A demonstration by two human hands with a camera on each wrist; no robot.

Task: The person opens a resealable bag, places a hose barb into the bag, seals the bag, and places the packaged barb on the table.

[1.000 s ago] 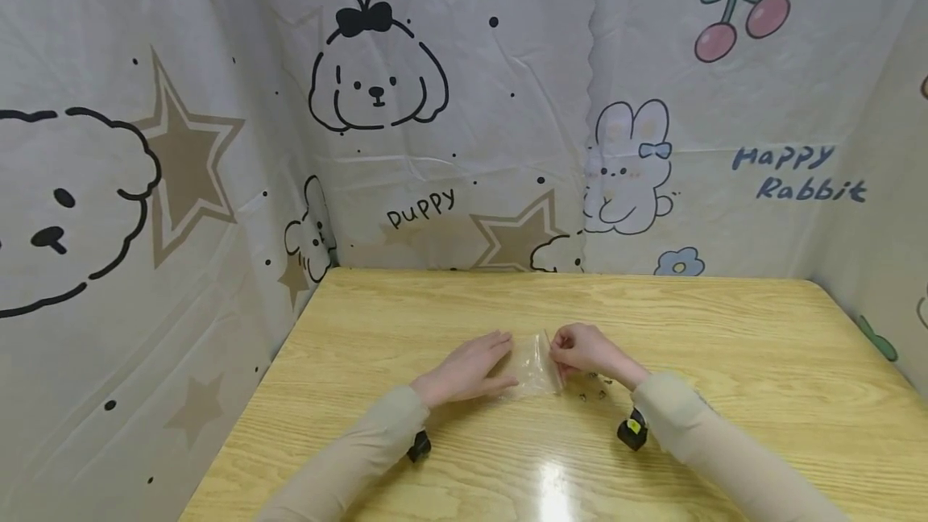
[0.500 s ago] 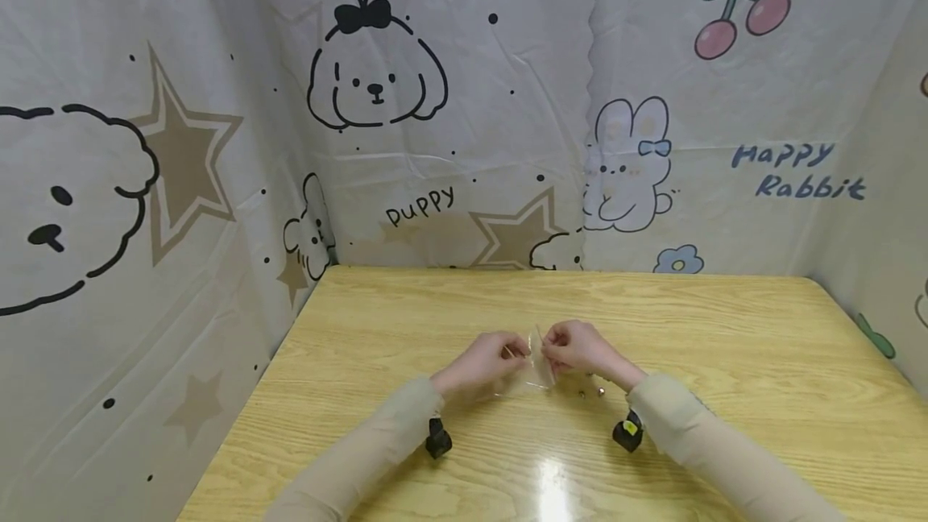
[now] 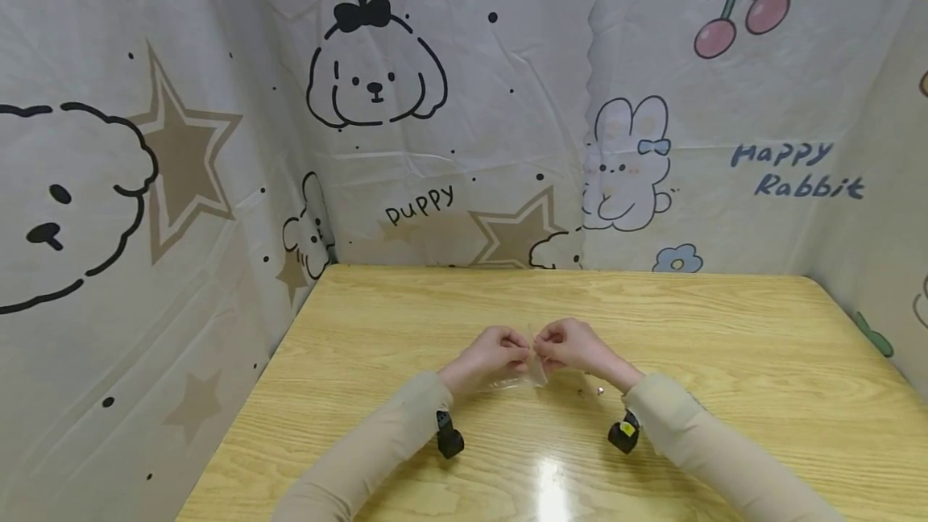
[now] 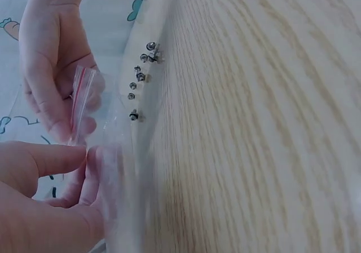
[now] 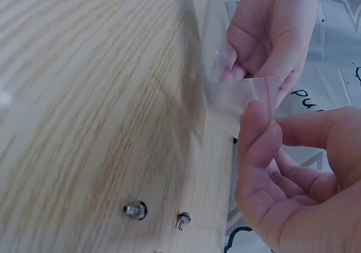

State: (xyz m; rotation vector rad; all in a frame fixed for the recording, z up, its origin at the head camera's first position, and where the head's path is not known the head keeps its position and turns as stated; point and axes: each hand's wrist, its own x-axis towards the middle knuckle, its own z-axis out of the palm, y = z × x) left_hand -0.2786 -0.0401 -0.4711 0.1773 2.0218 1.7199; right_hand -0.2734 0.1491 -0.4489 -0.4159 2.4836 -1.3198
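A clear zip-lock bag (image 3: 538, 373) with a red line along its mouth is held between both hands, close over the table. My left hand (image 3: 495, 354) pinches the bag near its zip strip, thumb against fingers, as the left wrist view shows. Facing it, my right hand (image 3: 576, 347) pinches the same strip (image 5: 265, 92) between thumb and curled fingers. The two hands' fingertips nearly meet at the bag's mouth. Several small metal screws (image 4: 141, 76) with washers or nuts lie on the table beside the bag, by the right hand; one screw (image 5: 135, 210) shows large in the right wrist view.
The pale wood-grain table (image 3: 406, 304) carries the bag and the screws. Behind and at both sides hangs a white cloth (image 3: 464, 103) printed with cartoon animals and stars. A black wrist camera (image 3: 449, 435) hangs under the left sleeve, another camera (image 3: 623, 432) under the right.
My left hand has gone from lying flat on the bag to pinching its mouth, moving right and up to meet the right hand. The bag's mouth has lifted and shifted slightly left.
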